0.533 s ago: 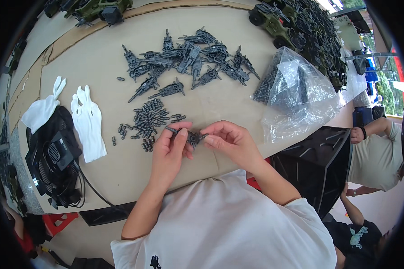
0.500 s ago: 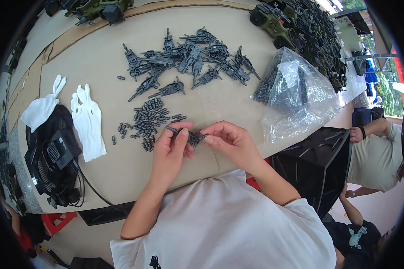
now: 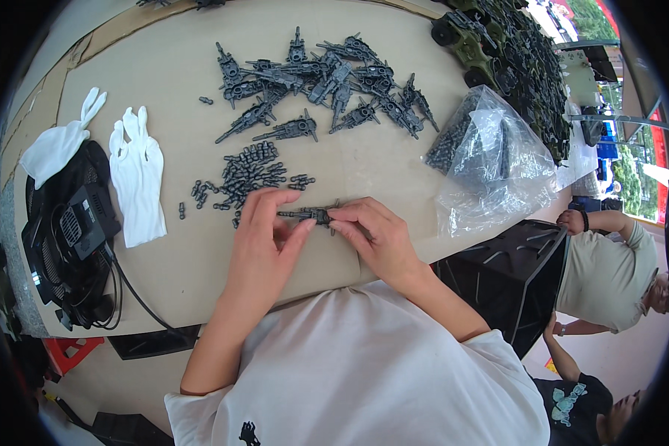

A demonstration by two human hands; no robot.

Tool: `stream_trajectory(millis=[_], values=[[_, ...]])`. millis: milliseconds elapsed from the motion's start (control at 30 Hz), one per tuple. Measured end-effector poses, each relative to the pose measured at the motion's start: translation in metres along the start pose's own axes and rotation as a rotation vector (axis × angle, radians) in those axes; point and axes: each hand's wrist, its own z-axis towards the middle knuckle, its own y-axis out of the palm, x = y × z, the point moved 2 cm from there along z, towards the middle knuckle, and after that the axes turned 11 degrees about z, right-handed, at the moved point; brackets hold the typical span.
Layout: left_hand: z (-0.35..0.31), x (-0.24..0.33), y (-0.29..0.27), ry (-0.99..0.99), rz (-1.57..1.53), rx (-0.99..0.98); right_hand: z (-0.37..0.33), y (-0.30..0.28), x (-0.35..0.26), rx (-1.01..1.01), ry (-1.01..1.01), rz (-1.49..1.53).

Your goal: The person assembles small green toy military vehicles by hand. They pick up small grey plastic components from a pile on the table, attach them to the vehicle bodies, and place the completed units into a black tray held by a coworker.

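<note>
Along the upper right of the frame, we are seeing green-and-black toy vehicles (image 3: 464,44) crowding the table (image 3: 394,167), with a clear plastic bag (image 3: 502,171) of dark parts lying below them. At the far left, white gloves (image 3: 137,178) are lying beside and against a black device (image 3: 89,223), whose cord (image 3: 137,293) is trailing toward the table's near edge. At the lower right, a co-worker's hand (image 3: 572,221) is resting at the rim of a black crate (image 3: 498,279). In the upper middle, a pile of gun-shaped parts (image 3: 327,82) is spreading out, and below it a heap of small pegs (image 3: 253,175) is crowding our left hand (image 3: 264,230), which is partly hiding its lower edge. Just right of that heap, near the frame's middle, our right hand (image 3: 375,238) is pinching one dark grey part (image 3: 314,215) by its broad end between thumb and fingers. Its slender end is pointing left, lying between the left thumb and forefinger, which are standing apart; we cannot tell whether they are touching it.
</note>
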Motion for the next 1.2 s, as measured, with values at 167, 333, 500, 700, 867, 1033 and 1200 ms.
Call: stream_trajectory(millis=[167,333,500,700,867,1033,1200], values=[[-0.009,-0.004,0.002,0.160,0.320,0.036,0.009,-0.002,-0.013,-0.079,-0.109,-0.193],[-0.007,-0.011,0.007,0.270,0.374,0.082,0.012,-0.003,-0.023,-0.141,-0.118,-0.292],[-0.006,-0.016,0.005,0.329,0.317,0.109,0.015,-0.001,-0.028,-0.179,-0.125,-0.377],[-0.005,-0.020,0.006,0.324,0.288,0.100,0.015,0.003,-0.032,-0.229,-0.095,-0.467],[-0.004,-0.024,0.007,0.324,0.257,0.103,0.017,0.004,-0.033,-0.231,-0.068,-0.468],[-0.005,-0.024,0.006,0.333,0.249,0.122,0.026,-0.002,-0.037,-0.303,-0.003,-0.374],[-0.004,-0.025,0.008,0.361,0.277,0.133,0.037,-0.014,-0.043,-0.295,0.020,-0.303]])
